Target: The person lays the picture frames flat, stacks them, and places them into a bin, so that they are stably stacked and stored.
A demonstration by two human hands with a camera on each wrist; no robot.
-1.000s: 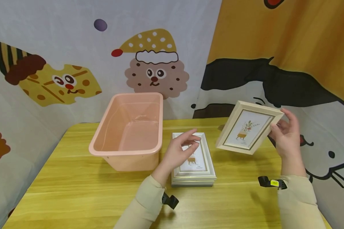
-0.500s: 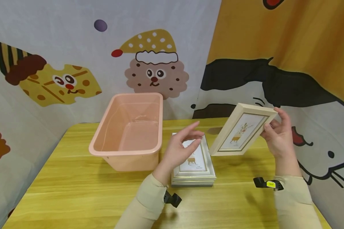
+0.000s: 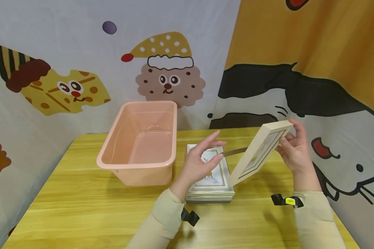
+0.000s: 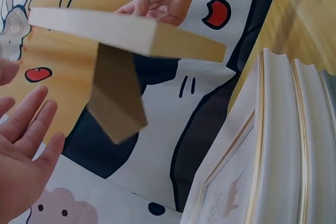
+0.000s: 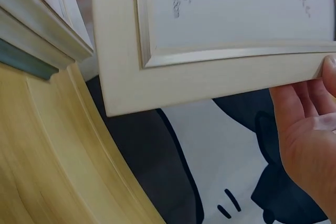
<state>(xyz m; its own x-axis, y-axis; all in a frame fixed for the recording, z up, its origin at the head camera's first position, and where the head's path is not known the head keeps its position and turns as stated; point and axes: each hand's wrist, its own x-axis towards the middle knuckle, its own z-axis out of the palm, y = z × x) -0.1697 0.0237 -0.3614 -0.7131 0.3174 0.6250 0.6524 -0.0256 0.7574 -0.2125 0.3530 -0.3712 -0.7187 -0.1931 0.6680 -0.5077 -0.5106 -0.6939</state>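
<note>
Cream frame (image 3: pixel 250 156), print (image 5: pixel 241 11) inside, in right hand (image 3: pixel 295 150); pink tub (image 3: pixel 144 174) apart

The right hand (image 3: pixel 296 152) swings left, turning the cream frame (image 3: pixel 259 152) more edge-on, its brown stand (image 3: pixel 234 151) showing longer!

I get one pink tub (image 3: pixel 135 166), one tabletop (image 3: pixel 81 207) and one raised picture frame (image 3: pixel 257 155) with one brown stand (image 4: pixel 116 93) on its back, plus one stack of frames (image 3: pixel 214 178) that looks three layers deep, though tbh I can't swear each layer is its own frame. There's one left grip (image 3: pixel 195 166) and one right grip (image 3: pixel 296 157), two beige sleeves (image 3: pixel 157 221) and two black wrist cameras (image 3: pixel 190 217). Backdrop-wise it's one cheese character (image 3: pixel 57 93), one cookie character (image 3: pixel 169 88) in one spotted hat (image 3: pixel 165 45), and one purple dot (image 3: pixel 109 27).
</note>
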